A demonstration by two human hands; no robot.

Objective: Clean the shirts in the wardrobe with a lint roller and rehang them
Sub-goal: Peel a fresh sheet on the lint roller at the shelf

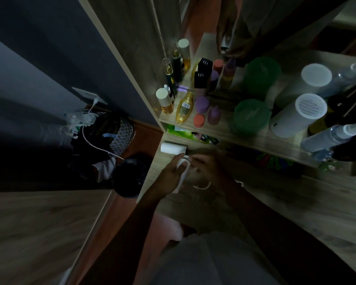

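Note:
The lint roller (pixel 172 148) lies low over the wooden desk surface (pixel 275 202), its white roll pointing toward the desk's left edge. My left hand (pixel 169 177) grips its white loop handle from the left. My right hand (pixel 207 166) comes in from the right, and its fingertips pinch the handle just behind the roll. The light is dim and both hands are slightly blurred. No shirt on a hanger is in view.
A shelf (pixel 245 136) above the desk carries perfume bottles, purple and red caps, two green jars (pixel 252 118), a white cylinder (pixel 298 115) and spray bottles. A dark bin (pixel 130 175), a patterned bag and a white cable lie on the floor at left. A wooden door panel (pixel 39 233) fills the lower left.

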